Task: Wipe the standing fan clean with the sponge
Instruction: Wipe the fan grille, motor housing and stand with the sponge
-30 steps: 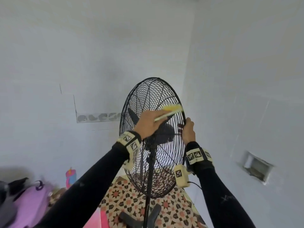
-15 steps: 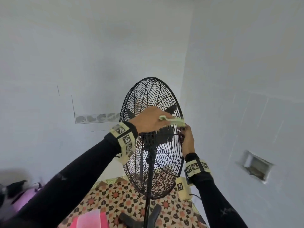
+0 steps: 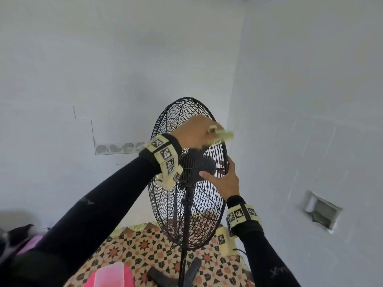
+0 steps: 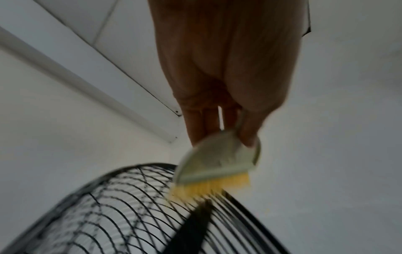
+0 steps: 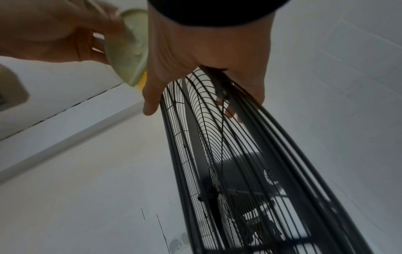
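A black standing fan [image 3: 182, 121] with a round wire cage stands in a corner, seen from behind and the side. My left hand [image 3: 196, 131] pinches a sponge [image 3: 224, 134] with a pale green back and a yellow face. The sponge [image 4: 217, 163] presses against the wires of the cage [image 4: 121, 206] at its upper right rim. My right hand [image 3: 224, 181] grips the cage's right rim at hub height. Its thumb lies on the rear grille and its fingers [image 5: 228, 110] show through the wires on the front side.
White walls meet just behind the fan, with a small recess [image 3: 321, 212] in the right wall. The black base [image 3: 165, 278] stands on patterned tiles [image 3: 134, 249]. A pink item [image 3: 109, 276] lies at the bottom edge and a purple bag [image 3: 31, 245] at lower left.
My left hand has carried the sponge up the cage from hub height to the upper right rim. My right hand has slid slightly down the rim and spread its thumb across the rear grille.
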The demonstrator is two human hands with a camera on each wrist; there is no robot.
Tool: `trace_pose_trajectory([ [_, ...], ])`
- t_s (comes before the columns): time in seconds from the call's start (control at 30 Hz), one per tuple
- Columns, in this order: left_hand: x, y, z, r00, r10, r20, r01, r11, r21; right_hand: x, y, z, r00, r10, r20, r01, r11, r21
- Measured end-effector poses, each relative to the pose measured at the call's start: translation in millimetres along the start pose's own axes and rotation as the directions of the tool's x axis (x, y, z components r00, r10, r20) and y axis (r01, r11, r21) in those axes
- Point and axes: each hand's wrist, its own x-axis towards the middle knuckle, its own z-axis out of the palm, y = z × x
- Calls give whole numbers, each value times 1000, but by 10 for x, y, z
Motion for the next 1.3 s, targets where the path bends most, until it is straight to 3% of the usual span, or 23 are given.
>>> trace_pose_trajectory([
  [0.07, 119, -82, -89, 979, -96, -180, 114, 989, 91, -22, 38, 5, 1000, -2, 9, 2, 1000, 4],
  [0.1, 141, -104, -84, 977, -117, -181, 144, 979, 143, -25, 68, 7, 1000, 0, 5, 0, 1000, 5],
  [0.2, 37, -120, 85, 996, -81, 29, 78, 992, 97, -32, 110, -10, 1000, -6, -9, 6, 1000, 8],
  [0.27, -99, -20, 171, 968, 24, 249, -28, 1000, 13, -19, 130, -4, 999, -17, -27, 17, 1000, 6],
  [0.3, -132, 26, 194, 960, 78, 271, -86, 996, 19, -24, 124, 7, 1000, -16, -27, 16, 1000, 4],
  [0.37, -64, 56, 144, 993, 54, 106, -64, 994, 89, -17, 125, 41, 999, -24, -23, 25, 1000, 10],
  [0.43, 30, 19, 88, 988, -75, -134, 95, 984, 152, -30, 125, 43, 1000, -22, -12, 22, 1000, 12],
  [0.5, 36, -20, 113, 974, -128, -186, 163, 968, 189, -27, 157, 30, 1000, -18, -10, 18, 1000, 18],
  [0.6, -82, 71, 133, 996, -29, 82, 21, 995, 100, -10, 170, -14, 1000, -17, -21, 17, 1000, 6],
  [0.67, -107, 166, 93, 957, 106, 271, -123, 991, 46, 1, 171, -15, 999, -8, -32, 8, 1000, -7],
  [0.7, -70, 174, 61, 960, 138, 243, -155, 987, 50, -6, 154, -7, 1000, -6, -20, 6, 1000, -10],
  [0.73, -24, 166, 10, 983, 126, 132, -132, 991, 30, -9, 136, -2, 1000, -10, -6, 10, 1000, -11],
  [0.8, 79, 75, -10, 988, 31, -153, -33, 999, -6, 3, 112, -19, 1000, -6, 11, 6, 1000, -17],
  [0.83, 99, 46, 8, 980, -14, -198, 15, 1000, 6, 6, 102, -33, 1000, -3, 16, 3, 1000, -15],
  [0.87, 102, 31, 43, 989, -26, -144, 31, 999, 28, 15, 109, -37, 1000, 6, 14, -6, 1000, -23],
  [0.9, 88, 24, 98, 1000, -1, -6, 1, 1000, 19, 7, 110, -42, 1000, 3, 8, -3, 1000, -27],
  [0.97, 42, 105, 204, 937, 84, 339, -72, 996, -49, 3, 140, -30, 1000, -18, -12, 17, 999, -51],
  [1.0, 13, 127, 221, 905, 120, 409, -101, 993, -68, 4, 158, -25, 1000, -21, -5, 21, 998, -61],
  [1.07, 30, 123, 120, 950, 137, 281, -129, 991, -46, -23, 127, -29, 1000, 16, 2, -16, 999, -52],
  [1.13, 111, -2, -44, 997, 67, -32, -68, 998, -15, -25, 87, -48, 1000, 16, -3, -16, 999, -42],
  [1.2, 153, -136, -126, 970, -31, -241, 22, 999, -42, -15, 72, -54, 1000, 14, -6, -14, 998, -61],
  [1.23, 159, -176, -128, 971, -59, -230, 57, 998, -16, -2, 71, -51, 1000, 24, -2, -24, 997, -74],
  [1.3, 143, -228, -38, 998, -42, -53, 42, 999, -7, 24, 35, -64, 999, 51, 7, -50, 993, -112],
])
